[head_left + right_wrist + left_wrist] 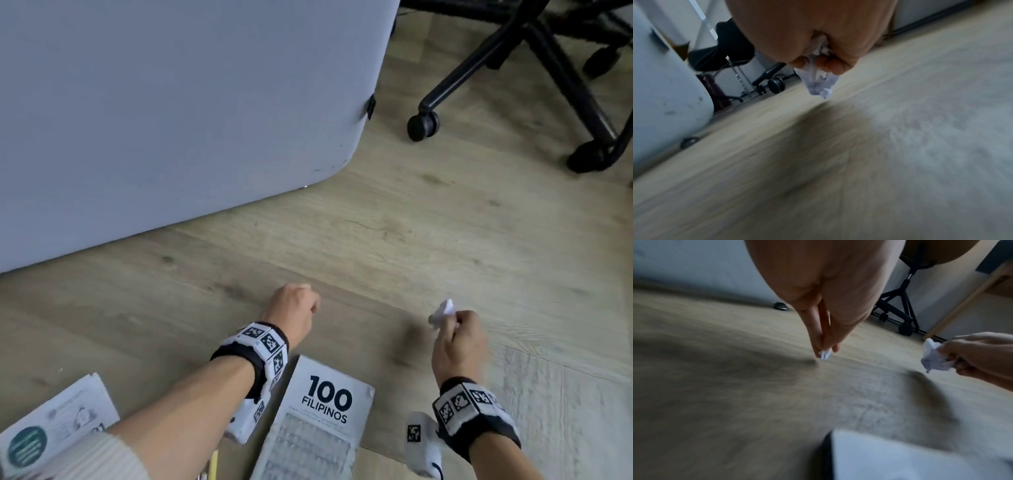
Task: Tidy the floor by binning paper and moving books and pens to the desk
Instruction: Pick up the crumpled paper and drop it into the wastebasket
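Observation:
My left hand point(298, 303) hovers low over the wooden floor, and in the left wrist view its fingertips pinch a small white paper scrap point(826, 355). My right hand point(459, 337) grips a crumpled white paper ball point(442, 313), which pokes out past the fingers point(819, 82) and also appears in the left wrist view point(934, 358). A grey book titled "100 Filipinos" point(317, 421) lies flat on the floor between my forearms. A second white book with a teal circle point(51, 428) lies at the lower left, partly under my left arm.
A large grey-blue panel point(171, 120) stands on the floor ahead at the left. A black office chair base with castors point(534, 78) is at the upper right. A yellow pen-like object point(213, 462) peeks out beside the grey book.

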